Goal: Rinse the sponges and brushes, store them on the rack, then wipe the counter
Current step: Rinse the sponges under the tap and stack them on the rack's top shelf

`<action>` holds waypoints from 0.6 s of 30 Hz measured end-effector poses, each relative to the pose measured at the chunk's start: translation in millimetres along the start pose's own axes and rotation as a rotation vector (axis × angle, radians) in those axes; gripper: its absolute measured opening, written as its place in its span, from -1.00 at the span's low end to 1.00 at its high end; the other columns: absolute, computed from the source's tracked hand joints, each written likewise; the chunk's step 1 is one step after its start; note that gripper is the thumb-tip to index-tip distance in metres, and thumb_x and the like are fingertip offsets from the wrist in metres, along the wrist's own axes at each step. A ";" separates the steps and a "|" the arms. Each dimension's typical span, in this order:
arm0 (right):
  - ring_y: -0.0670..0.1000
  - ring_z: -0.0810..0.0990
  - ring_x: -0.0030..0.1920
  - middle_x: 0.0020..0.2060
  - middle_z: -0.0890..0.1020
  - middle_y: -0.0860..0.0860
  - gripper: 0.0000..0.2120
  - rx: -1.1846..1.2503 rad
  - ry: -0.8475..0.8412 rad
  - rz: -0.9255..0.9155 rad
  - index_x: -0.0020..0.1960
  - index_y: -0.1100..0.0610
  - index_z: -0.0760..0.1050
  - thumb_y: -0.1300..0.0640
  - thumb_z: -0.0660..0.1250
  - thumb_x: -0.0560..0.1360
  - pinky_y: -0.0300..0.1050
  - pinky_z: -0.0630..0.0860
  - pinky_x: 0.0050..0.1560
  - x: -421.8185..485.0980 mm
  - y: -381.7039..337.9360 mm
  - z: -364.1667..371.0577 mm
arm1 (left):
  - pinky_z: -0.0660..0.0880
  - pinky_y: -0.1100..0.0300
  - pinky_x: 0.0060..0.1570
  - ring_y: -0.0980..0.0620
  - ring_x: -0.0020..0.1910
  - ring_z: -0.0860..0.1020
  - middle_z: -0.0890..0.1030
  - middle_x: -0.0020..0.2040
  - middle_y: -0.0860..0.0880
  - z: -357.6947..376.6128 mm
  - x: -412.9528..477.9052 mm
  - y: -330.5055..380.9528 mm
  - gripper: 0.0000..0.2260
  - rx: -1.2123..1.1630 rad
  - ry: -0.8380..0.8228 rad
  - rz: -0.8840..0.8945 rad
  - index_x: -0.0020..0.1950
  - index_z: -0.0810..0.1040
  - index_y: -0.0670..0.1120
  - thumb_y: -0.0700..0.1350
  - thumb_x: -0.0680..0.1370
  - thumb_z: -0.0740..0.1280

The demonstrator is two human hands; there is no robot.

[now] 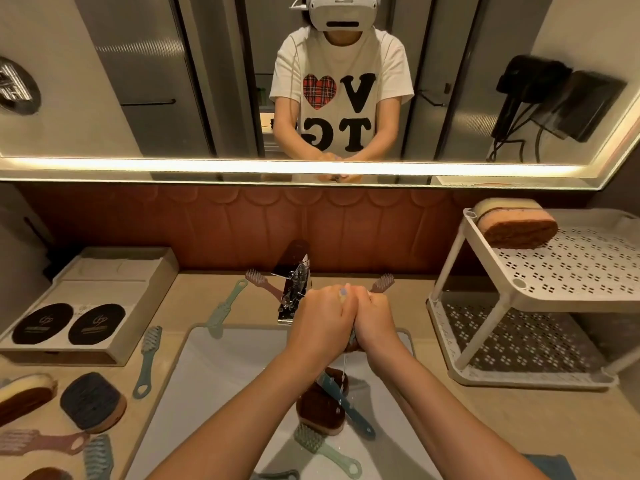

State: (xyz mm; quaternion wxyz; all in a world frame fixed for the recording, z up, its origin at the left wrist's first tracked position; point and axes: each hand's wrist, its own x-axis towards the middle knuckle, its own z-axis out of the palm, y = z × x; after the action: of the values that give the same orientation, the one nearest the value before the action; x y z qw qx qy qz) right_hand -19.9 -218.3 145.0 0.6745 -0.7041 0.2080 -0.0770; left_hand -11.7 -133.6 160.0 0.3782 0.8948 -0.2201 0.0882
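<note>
Over the white sink [221, 368] my left hand [318, 323] and my right hand [375, 323] are pressed together, both gripping one sponge [350, 345]. Only a brown edge and a pale tip of it show between my fingers. A thin stream of water falls from it. Below in the basin lie a brown sponge [318, 408], a blue brush [349, 408] across it and a green brush [323, 448]. On the top tier of the white rack [568, 271] at the right lies another sponge [516, 225].
The chrome faucet [294, 289] stands just left of my hands. Sponges [92, 400] and several brushes [148, 358] lie on the counter at the left, near a box of black pads [86, 306]. A pink brush [382, 282] is behind my right hand. A blue cloth [547, 462] shows at bottom right.
</note>
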 end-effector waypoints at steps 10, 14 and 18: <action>-0.01 0.58 -0.23 -0.24 0.58 0.02 -0.73 -0.056 -0.159 -0.141 -0.07 0.03 0.52 -0.05 0.09 0.59 -0.22 0.49 -0.39 10.5 -43.6 -66.0 | 0.32 0.11 -0.35 -0.06 -0.27 0.48 0.46 -0.35 0.00 -4.0 27.1 47.3 -0.60 -0.101 -0.017 -0.127 -0.31 0.34 -0.02 0.23 0.54 0.03; -0.09 0.54 -0.30 -0.11 0.54 0.03 -0.68 -0.235 -0.294 -0.103 0.23 -0.05 0.37 -0.15 0.07 0.57 -0.24 0.37 -0.56 13.4 -58.9 -102.7 | 0.58 0.06 -0.18 0.00 -0.19 0.62 0.65 -0.19 -0.04 -19.3 33.6 64.0 -0.66 -0.733 -0.381 -0.397 -0.12 0.60 0.10 0.14 0.61 0.07; -0.07 0.56 -0.09 0.06 0.52 -0.04 -0.65 -0.298 -0.379 -0.133 0.32 -0.15 0.24 -0.13 0.12 0.55 -0.19 0.49 -0.31 15.6 -71.7 -145.4 | 0.47 -0.03 0.00 -0.13 -0.01 0.55 0.58 0.08 -0.17 -15.6 48.0 71.8 -0.82 -0.892 -0.482 -0.445 0.08 0.53 0.17 0.12 0.57 0.17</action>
State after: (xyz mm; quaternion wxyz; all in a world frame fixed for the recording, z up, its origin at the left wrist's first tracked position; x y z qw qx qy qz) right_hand -48.8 -357.6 224.1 0.5835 -0.8099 0.0400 0.0436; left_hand -2.1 -182.4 232.2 0.6689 0.6677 -0.1219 -0.3032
